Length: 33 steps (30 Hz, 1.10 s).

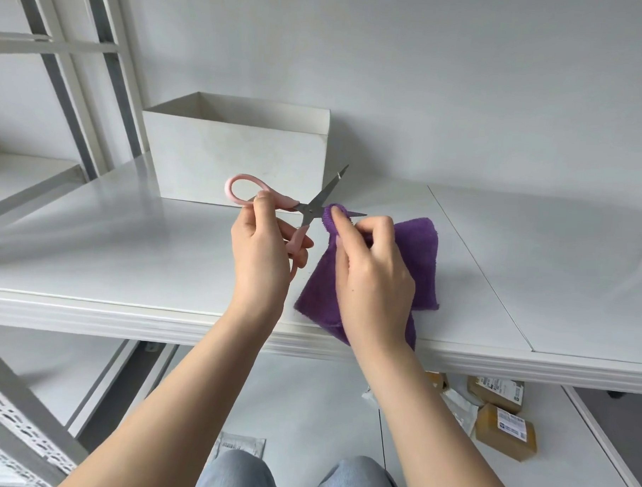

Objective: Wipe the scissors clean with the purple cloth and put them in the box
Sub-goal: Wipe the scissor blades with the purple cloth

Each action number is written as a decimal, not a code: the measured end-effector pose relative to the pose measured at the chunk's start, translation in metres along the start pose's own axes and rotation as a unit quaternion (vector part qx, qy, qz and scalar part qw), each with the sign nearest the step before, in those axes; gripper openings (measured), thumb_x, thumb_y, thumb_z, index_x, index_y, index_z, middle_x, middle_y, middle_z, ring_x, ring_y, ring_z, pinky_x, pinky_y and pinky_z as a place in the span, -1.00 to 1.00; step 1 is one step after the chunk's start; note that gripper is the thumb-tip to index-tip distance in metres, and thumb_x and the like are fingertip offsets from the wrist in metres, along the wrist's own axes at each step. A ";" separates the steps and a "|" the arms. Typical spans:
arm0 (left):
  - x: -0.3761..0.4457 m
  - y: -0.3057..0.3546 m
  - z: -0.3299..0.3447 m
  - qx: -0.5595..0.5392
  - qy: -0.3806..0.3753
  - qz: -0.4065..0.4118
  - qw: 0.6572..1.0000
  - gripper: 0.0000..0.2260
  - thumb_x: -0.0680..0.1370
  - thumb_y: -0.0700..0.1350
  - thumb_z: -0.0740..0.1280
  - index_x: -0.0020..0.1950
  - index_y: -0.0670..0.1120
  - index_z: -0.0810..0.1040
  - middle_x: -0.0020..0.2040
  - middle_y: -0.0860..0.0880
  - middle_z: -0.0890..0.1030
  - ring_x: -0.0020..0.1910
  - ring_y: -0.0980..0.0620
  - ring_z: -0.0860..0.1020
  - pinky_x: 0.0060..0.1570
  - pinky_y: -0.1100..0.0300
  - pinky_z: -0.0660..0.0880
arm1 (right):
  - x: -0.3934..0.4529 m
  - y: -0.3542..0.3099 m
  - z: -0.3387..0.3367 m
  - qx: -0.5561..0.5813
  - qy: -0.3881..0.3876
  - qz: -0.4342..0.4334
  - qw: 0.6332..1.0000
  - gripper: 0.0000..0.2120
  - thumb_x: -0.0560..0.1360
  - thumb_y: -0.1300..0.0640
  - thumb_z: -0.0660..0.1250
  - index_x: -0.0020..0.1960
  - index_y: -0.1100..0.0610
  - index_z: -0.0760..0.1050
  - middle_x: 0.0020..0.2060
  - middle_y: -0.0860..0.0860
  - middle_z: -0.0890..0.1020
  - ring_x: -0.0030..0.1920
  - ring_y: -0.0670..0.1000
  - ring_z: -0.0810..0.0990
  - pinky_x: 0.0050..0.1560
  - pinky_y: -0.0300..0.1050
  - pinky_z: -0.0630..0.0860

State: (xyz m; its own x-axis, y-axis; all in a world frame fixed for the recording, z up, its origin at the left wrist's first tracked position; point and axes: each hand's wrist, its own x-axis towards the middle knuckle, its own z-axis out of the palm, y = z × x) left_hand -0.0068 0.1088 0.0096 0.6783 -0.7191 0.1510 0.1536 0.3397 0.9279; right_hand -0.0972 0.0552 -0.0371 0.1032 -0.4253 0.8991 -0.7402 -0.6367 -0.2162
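My left hand (pixel 264 248) holds pink-handled scissors (pixel 315 206) by the handles, above the white table. The blades are spread apart; one points up and right toward the box, the other points right. My right hand (pixel 370 267) pinches a purple cloth (pixel 420 258) around the lower blade, whose tip pokes out past the cloth. The rest of the cloth hangs down to the table's front edge. An open white box (pixel 242 155) stands behind the scissors at the back of the table; its inside is mostly hidden.
The white table (pixel 127 257) has a seam running diagonally on its right part. White metal shelving (pixel 80 85) stands at the left. On the floor below lie brown parcels (pixel 502 431) and a grey packet (pixel 240 448). My knees show at the bottom.
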 end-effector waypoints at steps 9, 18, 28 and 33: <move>0.000 0.002 -0.005 -0.012 0.012 -0.005 1.000 -0.77 0.61 -0.11 0.08 -0.16 -0.09 0.47 -0.55 -0.04 0.40 -0.56 -0.01 0.40 -0.58 0.42 0.27 | 0.004 0.013 -0.001 0.004 0.013 0.048 0.999 -0.71 0.49 0.27 0.37 0.17 0.03 0.63 -0.17 0.05 0.53 -0.30 0.07 0.54 -0.51 -0.24 0.22; 0.000 0.004 -0.001 -0.012 0.001 -0.010 1.000 -0.79 0.59 -0.10 0.09 -0.13 -0.11 0.46 -0.56 -0.03 0.42 -0.55 -0.02 0.41 -0.58 0.41 0.26 | -0.001 -0.005 -0.002 0.006 0.005 -0.026 1.000 -0.66 0.48 0.32 0.35 0.20 0.05 0.62 -0.16 0.06 0.54 -0.29 0.05 0.54 -0.54 -0.19 0.30; -0.003 0.000 -0.002 -0.018 0.005 -0.005 1.000 -0.78 0.61 -0.09 0.09 -0.13 -0.10 0.46 -0.53 -0.05 0.39 -0.54 -0.01 0.42 -0.57 0.42 0.29 | 0.002 0.008 0.001 -0.008 0.009 0.011 1.000 -0.68 0.46 0.29 0.40 0.16 0.03 0.64 -0.18 0.05 0.54 -0.32 0.05 0.54 -0.50 -0.26 0.20; -0.004 -0.002 0.000 -0.027 0.013 -0.011 1.000 -0.79 0.60 -0.10 0.09 -0.13 -0.11 0.46 -0.52 -0.06 0.39 -0.55 0.00 0.41 -0.58 0.43 0.28 | 0.001 0.004 0.003 -0.003 0.005 0.045 0.999 -0.73 0.50 0.24 0.35 0.17 0.06 0.63 -0.19 0.05 0.53 -0.32 0.05 0.53 -0.49 -0.25 0.21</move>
State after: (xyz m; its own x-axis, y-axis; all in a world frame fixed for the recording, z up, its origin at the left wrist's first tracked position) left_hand -0.0099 0.1110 0.0075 0.6928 -0.7108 0.1214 0.2059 0.3564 0.9114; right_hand -0.0981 0.0507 -0.0381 0.0290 -0.4751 0.8795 -0.7502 -0.5918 -0.2950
